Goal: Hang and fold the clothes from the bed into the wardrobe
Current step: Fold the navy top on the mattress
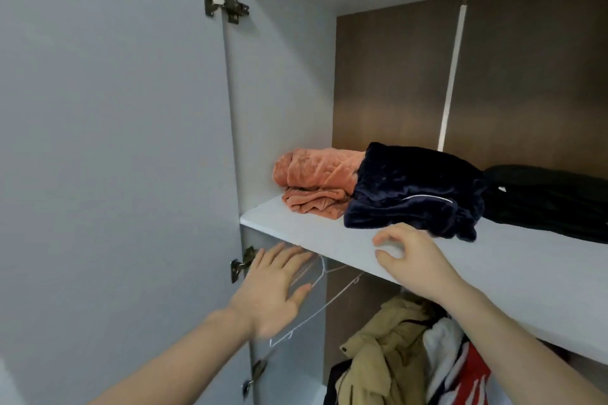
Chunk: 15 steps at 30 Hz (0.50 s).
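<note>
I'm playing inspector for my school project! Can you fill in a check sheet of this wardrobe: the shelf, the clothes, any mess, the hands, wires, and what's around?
Surface: white shelf, bare along its front edge.
Job's things: folded orange garment, navy garment and black garment lie in a row on the shelf; the navy one overlaps the orange one. Below hang a khaki jacket and red-and-white clothing.
Clutter: empty white wire hangers under the shelf.
Hands: left hand open, fingers spread near the hangers; right hand loosely curled at the shelf edge, holding nothing.
Cables: nothing seen.
Surroundings: open wardrobe door with metal hinges, brown back panel.
</note>
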### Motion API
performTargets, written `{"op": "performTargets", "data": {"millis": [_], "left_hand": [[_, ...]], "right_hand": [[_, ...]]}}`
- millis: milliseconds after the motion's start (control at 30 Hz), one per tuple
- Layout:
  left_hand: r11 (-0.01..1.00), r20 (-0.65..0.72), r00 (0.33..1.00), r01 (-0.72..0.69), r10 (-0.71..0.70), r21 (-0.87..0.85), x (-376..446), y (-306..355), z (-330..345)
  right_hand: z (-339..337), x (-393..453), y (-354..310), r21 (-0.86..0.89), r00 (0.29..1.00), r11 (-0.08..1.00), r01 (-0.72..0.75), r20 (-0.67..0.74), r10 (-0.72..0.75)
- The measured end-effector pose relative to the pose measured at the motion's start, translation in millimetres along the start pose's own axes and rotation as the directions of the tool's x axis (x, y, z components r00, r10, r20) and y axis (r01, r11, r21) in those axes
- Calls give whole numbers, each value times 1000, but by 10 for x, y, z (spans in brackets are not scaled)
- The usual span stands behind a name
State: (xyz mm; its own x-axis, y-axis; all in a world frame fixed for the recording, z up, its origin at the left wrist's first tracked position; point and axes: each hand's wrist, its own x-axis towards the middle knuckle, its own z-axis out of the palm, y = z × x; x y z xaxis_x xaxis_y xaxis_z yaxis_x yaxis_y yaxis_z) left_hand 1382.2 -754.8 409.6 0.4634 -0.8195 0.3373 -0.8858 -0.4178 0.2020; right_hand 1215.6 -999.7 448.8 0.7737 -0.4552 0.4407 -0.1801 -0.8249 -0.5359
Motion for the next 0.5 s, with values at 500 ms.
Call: {"op": "performTargets", "data": {"millis": [500], "left_hand": [[701, -313, 642, 701, -700, -129, -5041, -609, -1200]], "right_hand": [[2204, -1865, -3363, 712, 691, 653, 258, 337, -640]]}}
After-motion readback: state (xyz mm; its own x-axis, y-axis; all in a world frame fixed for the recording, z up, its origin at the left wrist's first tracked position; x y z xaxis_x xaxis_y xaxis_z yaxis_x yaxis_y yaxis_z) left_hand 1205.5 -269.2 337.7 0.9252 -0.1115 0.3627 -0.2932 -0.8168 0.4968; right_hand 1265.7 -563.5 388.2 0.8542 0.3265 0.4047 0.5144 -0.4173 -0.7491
